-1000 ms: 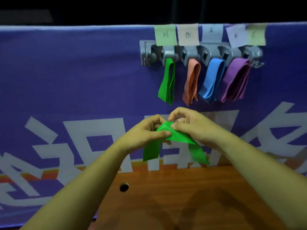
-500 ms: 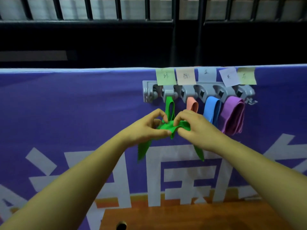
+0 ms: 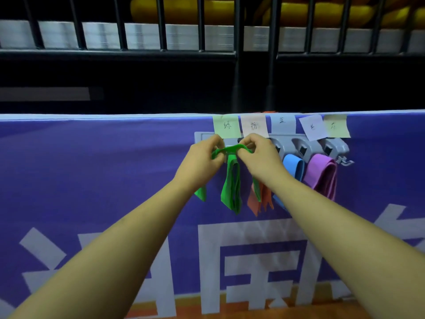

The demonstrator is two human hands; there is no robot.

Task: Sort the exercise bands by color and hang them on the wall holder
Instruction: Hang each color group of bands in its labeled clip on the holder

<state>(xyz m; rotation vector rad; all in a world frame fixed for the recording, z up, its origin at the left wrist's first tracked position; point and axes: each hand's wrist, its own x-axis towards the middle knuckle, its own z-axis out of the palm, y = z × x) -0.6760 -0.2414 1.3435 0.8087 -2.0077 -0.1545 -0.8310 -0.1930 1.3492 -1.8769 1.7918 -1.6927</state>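
Note:
A grey wall holder [image 3: 308,147] is fixed to a purple banner, with coloured sticky notes [image 3: 226,126] above its slots. My left hand [image 3: 202,160] and my right hand [image 3: 259,155] both pinch a green band [image 3: 232,148], stretched between them right at the leftmost slot under the green note. Its loose ends hang below each wrist. Another green band [image 3: 231,189] hangs from that same slot. An orange band [image 3: 264,199] hangs partly behind my right arm. To the right hang a blue band [image 3: 294,166] and a purple band [image 3: 322,173].
The purple banner [image 3: 92,180] with large white characters covers the wall below a black metal railing [image 3: 236,54]. A small metal hook [image 3: 345,161] sticks out at the holder's right end. The slot under the rightmost yellow note holds nothing. A strip of wooden table edge [image 3: 184,311] shows at the bottom.
Both hands have lifted the green band from low in front of the banner up to the leftmost slot of the holder. The view has tilted upward, showing the railing.

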